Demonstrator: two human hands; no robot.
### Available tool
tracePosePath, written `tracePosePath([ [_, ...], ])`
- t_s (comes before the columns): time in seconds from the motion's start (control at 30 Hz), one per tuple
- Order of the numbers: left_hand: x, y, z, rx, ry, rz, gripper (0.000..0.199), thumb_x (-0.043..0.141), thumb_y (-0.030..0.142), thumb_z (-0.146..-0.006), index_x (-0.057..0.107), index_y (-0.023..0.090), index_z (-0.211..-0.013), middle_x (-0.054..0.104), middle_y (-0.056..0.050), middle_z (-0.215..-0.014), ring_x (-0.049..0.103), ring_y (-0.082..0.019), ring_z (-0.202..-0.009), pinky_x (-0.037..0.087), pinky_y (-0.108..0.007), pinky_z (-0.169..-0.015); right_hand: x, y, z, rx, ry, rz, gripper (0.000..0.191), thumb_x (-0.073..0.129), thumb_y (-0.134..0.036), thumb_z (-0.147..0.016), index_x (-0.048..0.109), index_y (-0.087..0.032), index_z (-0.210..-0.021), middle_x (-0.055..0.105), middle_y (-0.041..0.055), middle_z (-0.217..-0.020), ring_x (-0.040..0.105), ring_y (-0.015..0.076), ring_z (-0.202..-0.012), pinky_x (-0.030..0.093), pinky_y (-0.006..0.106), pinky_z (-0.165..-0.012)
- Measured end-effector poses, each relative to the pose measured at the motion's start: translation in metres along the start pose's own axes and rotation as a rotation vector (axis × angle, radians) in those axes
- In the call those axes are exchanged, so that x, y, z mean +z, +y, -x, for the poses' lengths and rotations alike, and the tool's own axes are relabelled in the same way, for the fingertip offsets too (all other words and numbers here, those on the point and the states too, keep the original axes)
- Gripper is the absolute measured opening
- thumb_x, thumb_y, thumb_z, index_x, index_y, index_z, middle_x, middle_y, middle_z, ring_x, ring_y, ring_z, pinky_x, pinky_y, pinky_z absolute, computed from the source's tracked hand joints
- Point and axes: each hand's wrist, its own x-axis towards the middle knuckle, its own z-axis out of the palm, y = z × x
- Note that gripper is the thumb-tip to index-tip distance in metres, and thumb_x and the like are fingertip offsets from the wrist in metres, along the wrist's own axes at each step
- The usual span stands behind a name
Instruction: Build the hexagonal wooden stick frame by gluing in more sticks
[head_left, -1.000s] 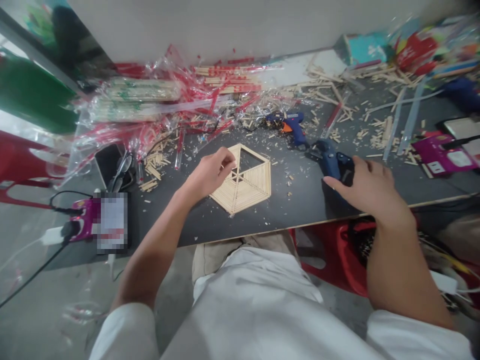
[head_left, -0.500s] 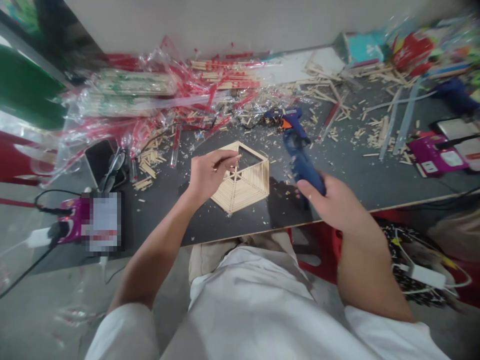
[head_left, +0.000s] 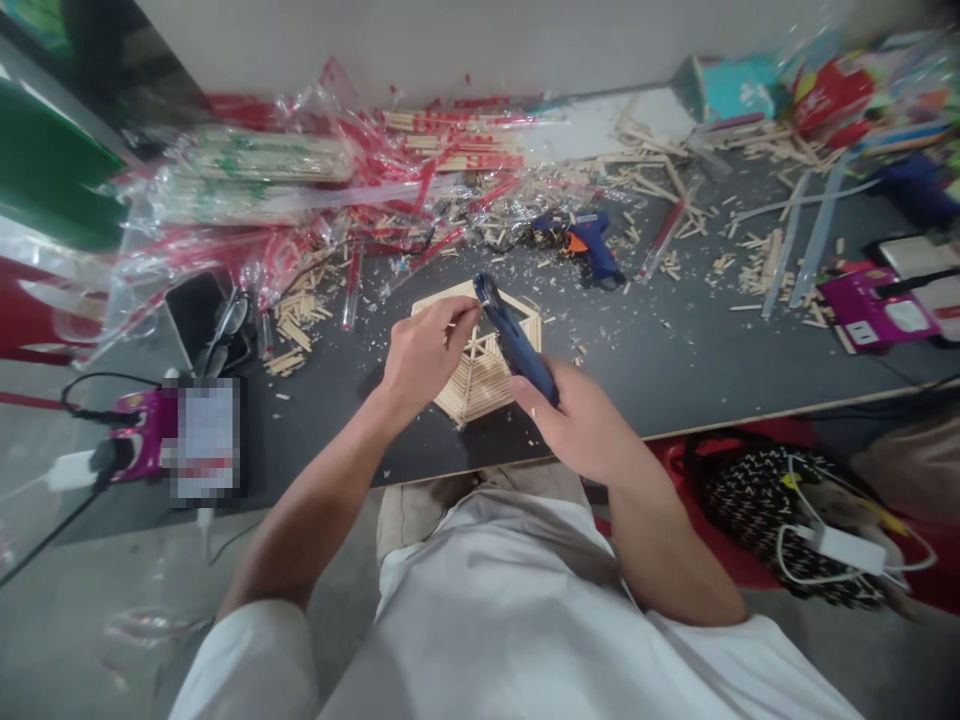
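My left hand (head_left: 435,345) is pinched over the upper left of a hexagonal frame (head_left: 469,400) built of thin wooden sticks, which lies flat on the table. A small wooden stick is between its fingertips, mostly hidden by them. My right hand (head_left: 566,405) is wrapped round a pair of blue-handled cutters (head_left: 521,350). Their dark head is right beside my left fingertips, above the frame. Whether the jaws touch the stick cannot be made out. Rows of sticks fill the lower part of the frame, while dark table shows through its upper right.
A blue glue gun (head_left: 592,240) with an orange trigger lies behind the frame. Plastic-wrapped chopsticks (head_left: 262,165) and cut stick pieces (head_left: 300,320) litter the table. Glasses (head_left: 229,325) rest on a dark phone (head_left: 191,315) at left. Purple power units (head_left: 877,310) stand at both sides.
My right hand has brought the cutters leftwards from the right of the frame to my left fingertips. My left hand has stayed almost in place, still pinching.
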Motion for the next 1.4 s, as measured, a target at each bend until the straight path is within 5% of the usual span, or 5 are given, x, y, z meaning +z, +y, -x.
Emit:
tracePosePath([
  [0.2, -0.001, 0.005, 0.002, -0.05, -0.065, 0.019, 0.021, 0.059, 0.03, -0.108, 0.078, 0.022, -0.11, 0.085, -0.007, -0.103, 0.081, -0.02, -0.091, 0.062, -0.029, -0.08, 0.012, 0.01, 0.001, -0.053, 0.083, -0.047, 0.042, 0.054, -0.06, -0.102, 0.067, -0.022, -0.113, 0.076, 0.0123, -0.104, 0.07, 0.0307, -0.096, 0.056, 0.05, -0.095],
  [0.73, 0.01, 0.012, 0.009, 0.04, 0.154, 0.065, 0.015, 0.062, 0.018, -0.104, 0.077, 0.019, -0.104, 0.086, -0.003, -0.099, 0.082, -0.013, -0.087, 0.061, -0.021, -0.081, 0.038, 0.013, 0.015, -0.096, 0.303, -0.025, 0.052, 0.057, -0.057, -0.103, 0.065, -0.016, -0.134, 0.071, 0.0164, -0.115, 0.07, 0.0314, -0.106, 0.057, 0.047, -0.096],
  [1.0, 0.011, 0.013, 0.006, -0.023, 0.179, 0.121, 0.018, 0.06, 0.018, -0.102, 0.077, 0.02, -0.099, 0.086, -0.001, -0.092, 0.081, -0.011, -0.073, 0.06, -0.019, -0.068, 0.037, 0.015, 0.011, -0.016, 0.246, -0.033, 0.048, 0.055, -0.068, -0.099, 0.067, -0.022, -0.104, 0.074, 0.0138, -0.099, 0.072, 0.0335, -0.095, 0.056, 0.048, -0.086],
  [1.2, 0.018, 0.011, 0.003, -0.356, 0.074, 0.449, 0.016, 0.065, 0.032, -0.1, 0.074, 0.019, -0.1, 0.082, -0.001, -0.085, 0.078, -0.012, -0.069, 0.065, -0.022, -0.063, 0.039, 0.023, 0.006, -0.065, 0.277, -0.026, 0.049, 0.052, -0.069, -0.101, 0.065, -0.021, -0.108, 0.075, 0.0138, -0.1, 0.072, 0.0308, -0.094, 0.056, 0.044, -0.084],
  [1.4, 0.016, 0.011, 0.003, -0.285, 0.056, 0.436, 0.008, 0.061, 0.026, -0.101, 0.065, 0.021, -0.097, 0.08, -0.001, -0.09, 0.076, -0.011, -0.07, 0.063, -0.023, -0.067, 0.036, 0.025, 0.004, -0.085, 0.252, -0.002, 0.063, 0.035, -0.074, -0.106, 0.067, -0.02, -0.104, 0.076, 0.0152, -0.101, 0.071, 0.0305, -0.094, 0.052, 0.043, -0.083],
])
